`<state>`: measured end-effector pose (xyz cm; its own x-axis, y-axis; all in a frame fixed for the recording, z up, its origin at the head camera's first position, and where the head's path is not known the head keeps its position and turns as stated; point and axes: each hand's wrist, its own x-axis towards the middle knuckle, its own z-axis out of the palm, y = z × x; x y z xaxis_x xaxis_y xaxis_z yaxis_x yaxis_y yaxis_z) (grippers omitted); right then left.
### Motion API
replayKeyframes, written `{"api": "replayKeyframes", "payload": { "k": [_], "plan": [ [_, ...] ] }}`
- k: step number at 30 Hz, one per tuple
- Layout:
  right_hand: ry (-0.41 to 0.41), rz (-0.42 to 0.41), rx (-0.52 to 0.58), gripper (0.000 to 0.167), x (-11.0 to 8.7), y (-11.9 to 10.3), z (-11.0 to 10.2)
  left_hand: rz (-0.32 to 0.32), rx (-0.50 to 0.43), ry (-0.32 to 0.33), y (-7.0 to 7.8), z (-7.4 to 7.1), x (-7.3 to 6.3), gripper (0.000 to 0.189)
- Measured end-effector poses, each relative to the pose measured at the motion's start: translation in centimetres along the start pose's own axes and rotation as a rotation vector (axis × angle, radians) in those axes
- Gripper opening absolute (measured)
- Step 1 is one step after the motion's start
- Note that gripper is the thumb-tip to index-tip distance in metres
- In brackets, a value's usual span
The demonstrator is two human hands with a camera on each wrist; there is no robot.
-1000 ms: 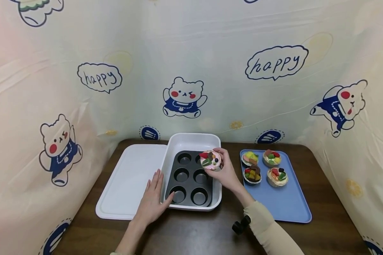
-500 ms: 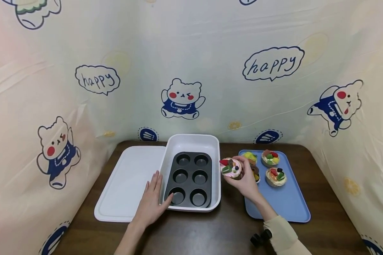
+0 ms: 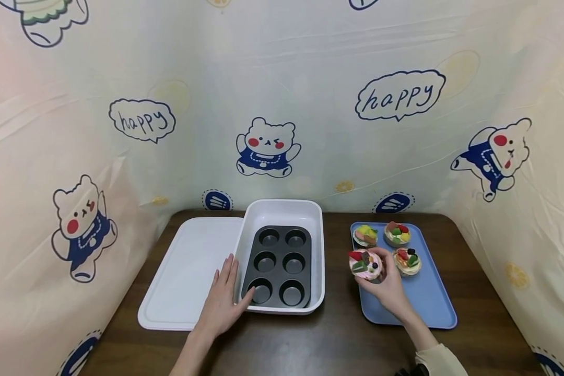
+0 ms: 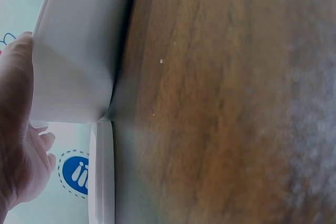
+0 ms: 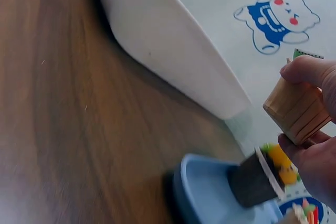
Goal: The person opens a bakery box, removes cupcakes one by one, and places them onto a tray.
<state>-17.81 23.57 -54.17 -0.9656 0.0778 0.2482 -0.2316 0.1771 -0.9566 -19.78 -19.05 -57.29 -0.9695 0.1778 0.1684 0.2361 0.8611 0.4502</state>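
In the head view my right hand (image 3: 389,284) grips a toy cupcake (image 3: 364,265) with pink frosting and fruit pieces, held above the left part of the blue tray (image 3: 427,308). The right wrist view shows thumb and fingers round the pale pleated cup of this cupcake (image 5: 296,107). My left hand (image 3: 222,297) lies with extended fingers along the left rim of the white bin (image 3: 282,209), its thumb over the near left corner. Inside the bin sits a dark six-hole muffin tin, the muffin tin (image 3: 279,279) lying flat.
A yellow-topped cupcake (image 3: 365,235), a red-and-green-topped one (image 3: 397,234) and a cream one (image 3: 408,261) stand on the tray. A dark-cupped cupcake (image 5: 253,179) is there too, hidden in the head view. A white lid (image 3: 188,277) lies left of the bin.
My right hand has carried the pink cupcake from above the muffin tin rightward to the blue tray. My left hand has stayed at the bin's rim.
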Motion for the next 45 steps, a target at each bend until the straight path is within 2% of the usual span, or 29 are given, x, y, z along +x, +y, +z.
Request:
{"api": "replayKeyframes", "payload": {
  "k": [4, 8, 15, 20, 25, 28, 38, 45],
  "plan": [
    [0.023, -0.029, -0.011, 0.079, -1.1, 0.5, -1.6, 0.002, 0.003, 0.003, 0.0, 0.0, 0.1, 0.097],
    [0.044, -0.023, -0.058, 0.079, -2.2, 0.9, -3.2, 0.002, 0.006, 0.004, 0.0, 0.0, 0.1, 0.097],
    [0.079, 0.049, -0.226, 0.078, -3.8, 1.6, -5.9, 0.007, 0.003, 0.010, 0.1, -0.2, 0.1, 0.097],
    [0.093, 0.091, -0.324, 0.077, -4.7, 2.2, -7.3, -0.001, 0.002, 0.002, 0.1, -0.2, 0.2, 0.097],
    [0.101, 0.166, -0.417, 0.081, -5.4, 2.5, -8.5, 0.002, 0.005, 0.002, 0.2, -0.2, 0.2, 0.097],
    [0.106, 0.180, -0.452, 0.081, -5.5, 2.9, -9.0, 0.008, 0.008, 0.006, 0.1, -0.2, 0.3, 0.097],
    [0.144, 0.100, -0.478, 0.077, -5.9, 4.5, -9.1, 0.008, 0.029, -0.010, 0.0, -0.1, 0.4, 0.098],
    [0.123, 0.124, -0.493, 0.077, -5.8, 4.9, -9.1, 0.019, 0.072, -0.056, 0.1, -1.5, 0.9, 0.103]
  ]
}}
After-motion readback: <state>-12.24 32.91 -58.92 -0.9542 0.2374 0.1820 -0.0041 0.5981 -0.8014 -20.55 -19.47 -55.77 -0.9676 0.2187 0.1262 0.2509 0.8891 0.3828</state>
